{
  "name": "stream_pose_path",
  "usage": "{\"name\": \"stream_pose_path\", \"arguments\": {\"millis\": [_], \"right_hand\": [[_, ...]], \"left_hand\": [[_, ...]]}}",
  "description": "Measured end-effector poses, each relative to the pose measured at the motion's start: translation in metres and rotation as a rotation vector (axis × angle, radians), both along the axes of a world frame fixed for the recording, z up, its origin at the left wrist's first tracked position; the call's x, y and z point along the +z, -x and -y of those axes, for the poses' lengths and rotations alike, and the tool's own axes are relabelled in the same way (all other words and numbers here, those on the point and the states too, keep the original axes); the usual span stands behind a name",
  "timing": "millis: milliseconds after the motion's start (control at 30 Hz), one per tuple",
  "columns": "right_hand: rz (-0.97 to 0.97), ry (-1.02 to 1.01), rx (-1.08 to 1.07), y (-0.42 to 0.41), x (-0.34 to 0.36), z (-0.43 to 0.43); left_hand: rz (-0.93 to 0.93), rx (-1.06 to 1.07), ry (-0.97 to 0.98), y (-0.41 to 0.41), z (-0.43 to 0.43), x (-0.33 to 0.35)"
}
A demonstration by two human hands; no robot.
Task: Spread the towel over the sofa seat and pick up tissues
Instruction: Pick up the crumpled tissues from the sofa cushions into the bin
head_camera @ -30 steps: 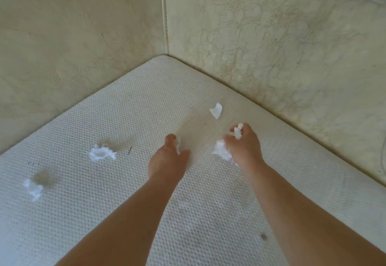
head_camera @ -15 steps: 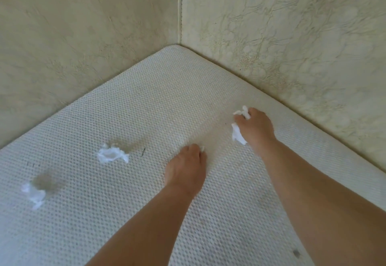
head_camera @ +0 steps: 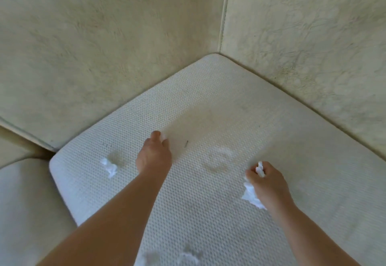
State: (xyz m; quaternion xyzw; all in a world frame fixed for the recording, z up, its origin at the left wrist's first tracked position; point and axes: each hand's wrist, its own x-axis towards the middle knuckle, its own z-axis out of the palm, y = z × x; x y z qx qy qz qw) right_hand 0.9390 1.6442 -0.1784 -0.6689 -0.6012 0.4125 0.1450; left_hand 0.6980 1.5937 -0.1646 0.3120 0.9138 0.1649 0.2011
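Note:
A white waffle-textured towel (head_camera: 219,102) lies flat over the sofa seat, reaching into the corner. My right hand (head_camera: 269,184) grips crumpled white tissues (head_camera: 250,196) that stick out above and below the fist. My left hand (head_camera: 153,155) is palm down on the towel with its fingers curled; a pale sliver of tissue shows at the fingertips, and the rest is hidden under the hand. Left of that hand, one loose crumpled tissue (head_camera: 109,167) lies beside a grey stain. A blurred white tissue (head_camera: 188,257) sits at the bottom edge.
Cream leather sofa backs (head_camera: 104,46) rise behind and to the right, meeting at a seam (head_camera: 224,15). Another seat cushion (head_camera: 25,203) adjoins on the left. A small dark speck (head_camera: 186,143) lies on the towel.
The view swung left. My left hand reached left onto the tissue by the dark speck, covering it. My right hand took the far tissue and drew back with its bundle.

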Motion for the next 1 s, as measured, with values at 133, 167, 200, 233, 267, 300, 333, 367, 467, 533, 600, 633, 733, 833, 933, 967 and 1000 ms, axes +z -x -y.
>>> {"name": "stream_pose_path", "arguments": {"millis": [133, 167, 200, 233, 267, 300, 333, 367, 467, 533, 600, 633, 733, 833, 933, 967, 1000], "right_hand": [[0.097, -0.051, 0.037, 0.007, -0.005, 0.004], [0.102, -0.048, 0.047, 0.008, -0.004, 0.006], [0.102, -0.045, 0.060, 0.010, -0.002, 0.008], [0.100, -0.050, 0.080, 0.012, 0.000, 0.011], [0.100, -0.049, 0.102, 0.016, 0.003, 0.015], [0.089, -0.043, 0.120, 0.020, 0.006, 0.020], [0.068, -0.028, 0.133, 0.025, 0.009, 0.025], [0.042, -0.011, 0.146, 0.030, 0.011, 0.029], [0.006, 0.038, 0.209, 0.049, 0.014, 0.044], [0.017, 0.064, 0.293, 0.060, 0.010, 0.057], [0.043, 0.065, 0.362, 0.068, 0.005, 0.070], [0.049, 0.056, 0.379, 0.071, 0.002, 0.076], [0.072, 0.024, 0.389, 0.074, -0.001, 0.083], [0.073, 0.026, 0.417, 0.075, 0.007, 0.088], [0.077, 0.067, 0.534, 0.071, 0.019, 0.104], [0.091, 0.076, 0.591, 0.069, 0.023, 0.111], [0.109, 0.081, 0.648, 0.066, 0.027, 0.118]], "left_hand": [[-0.013, -0.163, 0.203, 0.016, 0.002, -0.007], [-0.036, -0.167, 0.186, 0.019, 0.005, -0.006], [-0.056, -0.155, 0.140, 0.020, 0.008, -0.003], [-0.068, -0.126, 0.085, 0.020, 0.013, 0.000], [-0.071, -0.082, 0.029, 0.021, 0.020, 0.005], [-0.076, -0.034, -0.021, 0.022, 0.029, 0.009], [-0.092, 0.011, -0.066, 0.025, 0.039, 0.013], [-0.121, 0.049, -0.096, 0.029, 0.048, 0.014], [-0.190, 0.180, -0.133, 0.052, 0.078, 0.017], [-0.128, 0.209, 0.004, 0.070, 0.095, 0.013], [-0.014, 0.140, 0.197, 0.081, 0.104, 0.003], [0.027, 0.106, 0.246, 0.084, 0.107, -0.001], [0.047, 0.108, 0.130, 0.077, 0.107, -0.003], [0.044, 0.208, -0.020, 0.058, 0.117, 0.009], [0.088, 0.227, -0.109, 0.031, 0.152, 0.011], [0.090, 0.211, -0.107, 0.022, 0.166, 0.010], [0.077, 0.184, -0.091, 0.011, 0.181, 0.009]]}}
